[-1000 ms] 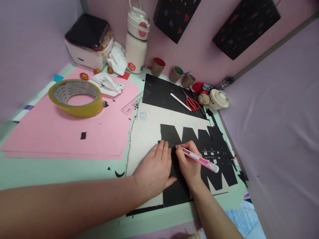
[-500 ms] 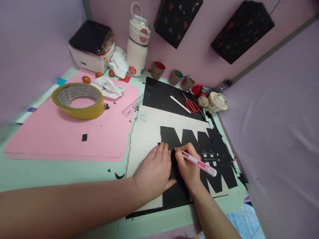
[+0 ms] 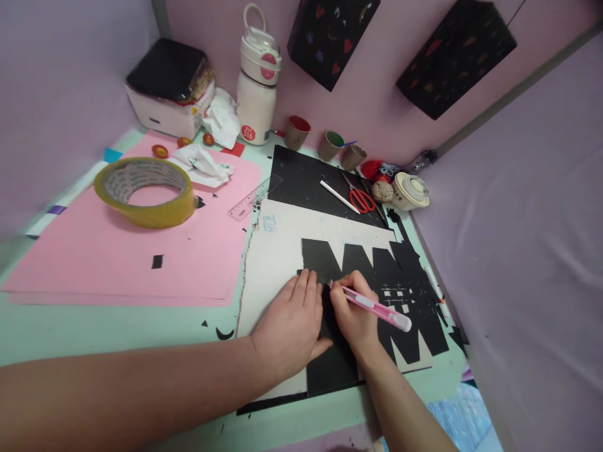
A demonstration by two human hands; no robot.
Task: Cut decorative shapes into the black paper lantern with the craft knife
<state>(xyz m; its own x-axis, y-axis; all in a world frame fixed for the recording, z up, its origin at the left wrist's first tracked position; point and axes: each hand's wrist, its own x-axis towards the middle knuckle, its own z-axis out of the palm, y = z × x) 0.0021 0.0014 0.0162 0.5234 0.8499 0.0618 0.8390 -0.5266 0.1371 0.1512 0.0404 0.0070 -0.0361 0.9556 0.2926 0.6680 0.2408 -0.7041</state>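
My left hand [image 3: 291, 320] lies flat on the left part of the black cut paper [image 3: 334, 358], fingers together and thumb out to the right. Just right of it, my right hand [image 3: 354, 314] is closed around a pink craft knife [image 3: 377, 306], its tip down at the paper near my left fingertips. The black paper has pointed tabs along its top and bottom edges and small square cutouts on its right side. Beneath it is a white board [image 3: 264, 270] with a torn left edge.
Yellow tape roll [image 3: 164, 216] stands on pink paper [image 3: 108, 257] at left. Behind are a white bottle [image 3: 257, 103], paper cups [image 3: 298, 133], red scissors [image 3: 362, 201], a white pen [image 3: 339, 196] and a clear ruler [image 3: 247, 201]. Black decorated boxes [image 3: 332, 44] hang above.
The view has shifted very slightly. Both hands stay in nearly the same place, with the knife still in my right hand.
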